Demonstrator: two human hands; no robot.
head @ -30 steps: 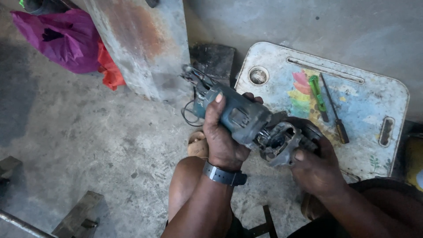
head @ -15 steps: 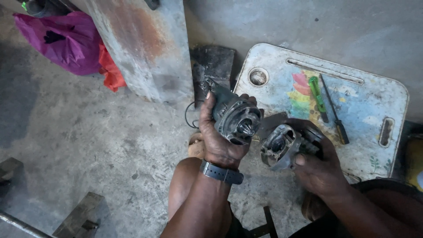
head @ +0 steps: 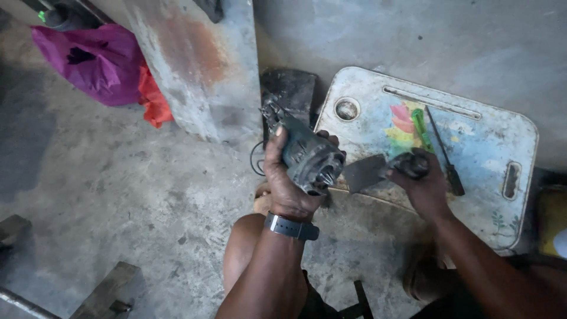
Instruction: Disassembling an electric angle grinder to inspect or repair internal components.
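Here, left hand fingers clamped round the grinder body, right hand gripping the detached gear head; greasy parts could slip onto concrete.

A rough workshop: stained concrete floor, a rusty metal post, a screwdriver on a worn board.

A person's left hand grips a power tool body above the floor. To its right, the right hand holds what may be the tool's detached head over a flat board lying on the floor. A screwdriver lies on the board. A bag sits far left, beside a metal post.
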